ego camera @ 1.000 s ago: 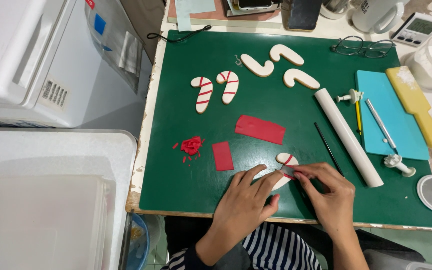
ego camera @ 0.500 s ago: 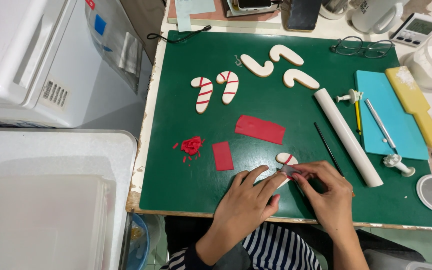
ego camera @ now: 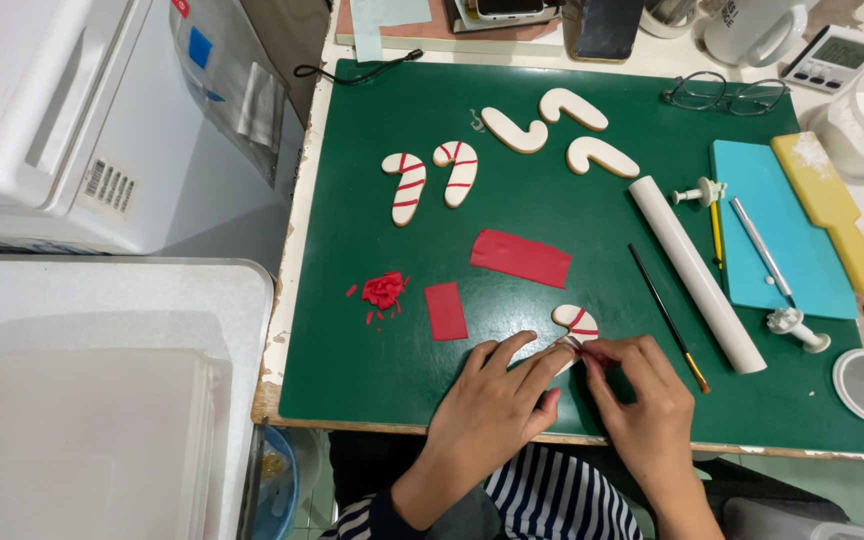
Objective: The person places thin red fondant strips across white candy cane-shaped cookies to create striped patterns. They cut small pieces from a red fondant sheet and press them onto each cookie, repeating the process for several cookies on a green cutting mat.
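Green mat (ego camera: 552,400): both hands (left (ego camera: 497,400), right (ego camera: 642,400)) pinch a candy-cane cookie (ego camera: 574,325).

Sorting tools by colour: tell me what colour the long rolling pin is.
White, a plain rolling pin; the head view shows it clearly.

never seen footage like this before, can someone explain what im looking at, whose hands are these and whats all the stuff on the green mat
The single view comes from a camera on a person's head, looking down at their own bare hands. The left hand and right hand pinch at a candy-cane-shaped cookie on a green cutting mat. Two striped canes and three plain ones lie further up. Nearby are red fondant pieces, red scraps, a white rolling pin, a thin brush and eyeglasses.
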